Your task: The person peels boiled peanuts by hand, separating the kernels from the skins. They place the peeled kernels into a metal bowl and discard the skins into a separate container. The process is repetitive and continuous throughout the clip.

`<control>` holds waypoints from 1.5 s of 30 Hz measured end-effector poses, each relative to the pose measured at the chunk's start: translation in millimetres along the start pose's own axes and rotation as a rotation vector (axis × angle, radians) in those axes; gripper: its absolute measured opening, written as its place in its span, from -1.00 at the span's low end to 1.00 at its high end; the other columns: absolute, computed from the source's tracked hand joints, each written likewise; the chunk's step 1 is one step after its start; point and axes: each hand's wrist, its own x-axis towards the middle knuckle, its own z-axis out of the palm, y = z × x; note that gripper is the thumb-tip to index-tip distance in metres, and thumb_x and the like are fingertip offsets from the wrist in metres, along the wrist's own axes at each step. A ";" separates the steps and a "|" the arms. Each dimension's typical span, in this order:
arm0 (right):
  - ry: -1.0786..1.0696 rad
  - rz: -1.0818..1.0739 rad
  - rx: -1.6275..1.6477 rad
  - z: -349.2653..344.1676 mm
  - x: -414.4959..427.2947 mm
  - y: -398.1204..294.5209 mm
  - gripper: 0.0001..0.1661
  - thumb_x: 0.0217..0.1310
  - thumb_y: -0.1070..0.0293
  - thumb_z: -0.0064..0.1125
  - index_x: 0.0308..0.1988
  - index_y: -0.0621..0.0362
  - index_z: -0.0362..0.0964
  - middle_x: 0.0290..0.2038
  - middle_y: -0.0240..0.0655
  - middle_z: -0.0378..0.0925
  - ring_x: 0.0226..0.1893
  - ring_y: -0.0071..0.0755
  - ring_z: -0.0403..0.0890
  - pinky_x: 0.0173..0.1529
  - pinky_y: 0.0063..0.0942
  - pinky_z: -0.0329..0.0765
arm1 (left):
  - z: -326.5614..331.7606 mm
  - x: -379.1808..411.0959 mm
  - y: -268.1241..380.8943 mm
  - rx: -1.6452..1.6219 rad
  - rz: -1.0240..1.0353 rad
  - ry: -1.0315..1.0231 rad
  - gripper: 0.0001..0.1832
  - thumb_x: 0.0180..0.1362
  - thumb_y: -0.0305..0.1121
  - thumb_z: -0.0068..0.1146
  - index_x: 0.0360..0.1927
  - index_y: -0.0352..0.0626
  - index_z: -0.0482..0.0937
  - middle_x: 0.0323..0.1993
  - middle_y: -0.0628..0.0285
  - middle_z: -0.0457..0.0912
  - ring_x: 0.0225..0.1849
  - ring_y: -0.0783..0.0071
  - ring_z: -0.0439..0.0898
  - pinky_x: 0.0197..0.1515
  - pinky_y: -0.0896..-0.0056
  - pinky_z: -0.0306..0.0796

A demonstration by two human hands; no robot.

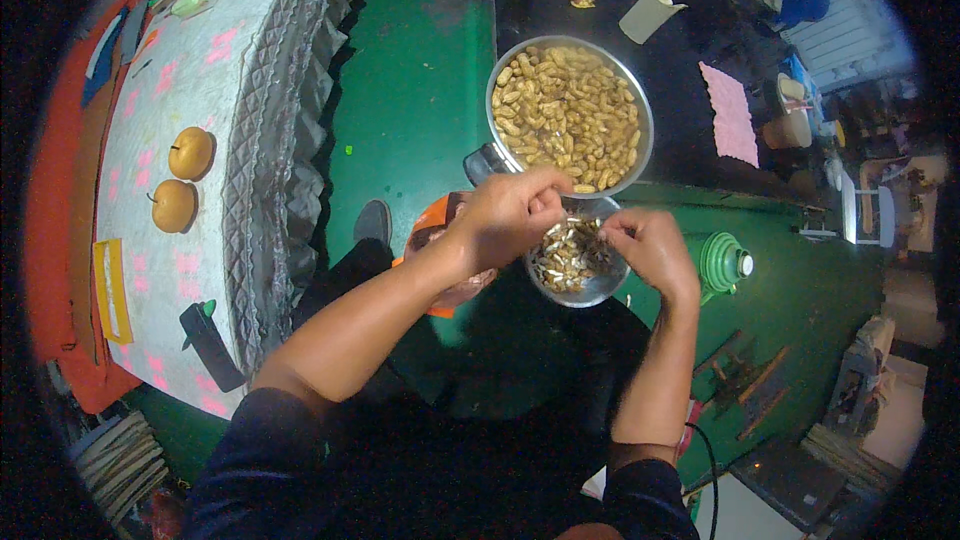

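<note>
A round metal pot (646, 120) full of unshelled peanuts (570, 105) stands before me on a dark tabletop, with a black handle (485, 163) at its near left. Just below it is a smaller metal bowl (600, 292) holding peanut shells and pale bits (562, 259). My left hand (517, 206) is over the gap between pot and bowl, its fingers curled in. Above the bowl's right side, my right hand (649, 244) has thumb and fingertips pinched together. Whether either hand has a small piece between its fingers cannot be made out.
An orange and brown container (431, 221) is partly hidden behind my left forearm. To the right stands a green thermos flask (724, 262). A pink cloth (731, 116) and a pale roll (651, 15) lie on the dark table. Two round pears (191, 153) rest on a quilted tablecloth (217, 90).
</note>
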 end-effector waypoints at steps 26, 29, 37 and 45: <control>0.459 0.197 0.685 29.6 82.0 -16.1 -0.77 0.46 0.36 0.24 -0.06 0.26 0.71 -0.25 -0.43 0.74 -0.28 -0.57 0.64 -0.09 -0.50 0.61 | -16.4 63.2 -19.5 0.255 0.341 0.237 -0.63 0.14 -0.51 0.25 0.06 -0.18 0.63 0.03 0.01 0.69 -0.01 -0.03 0.66 0.10 0.03 0.52; 0.439 0.211 0.856 28.5 81.8 -16.1 -0.78 0.47 0.37 0.23 -0.03 0.23 0.70 -0.27 -0.46 0.72 -0.32 -0.64 0.61 -0.18 -0.59 0.56 | -12.5 61.1 -10.3 0.228 0.249 0.219 -0.70 0.16 -0.44 0.30 -0.01 -0.17 0.67 -0.11 0.06 0.74 -0.04 -0.01 0.66 0.06 0.03 0.51; 0.402 0.183 0.929 32.1 81.7 -15.2 -0.81 0.44 0.41 0.28 -0.03 0.22 0.68 -0.27 -0.48 0.71 -0.35 -0.67 0.59 -0.23 -0.63 0.53 | -0.7 66.1 -5.7 0.151 0.284 0.240 -0.80 0.18 -0.42 0.29 -0.11 -0.16 0.69 -0.29 0.13 0.74 -0.13 0.03 0.63 -0.02 0.06 0.50; 0.324 0.139 1.004 25.1 76.6 -24.2 -0.70 0.34 0.45 0.36 0.04 0.28 0.66 -0.22 -0.37 0.74 -0.33 -0.59 0.66 -0.20 -0.57 0.60 | -3.3 69.6 -14.0 0.209 0.401 0.260 -0.84 0.18 -0.40 0.33 -0.17 -0.16 0.71 -0.25 0.14 0.74 -0.12 0.05 0.63 -0.03 0.10 0.51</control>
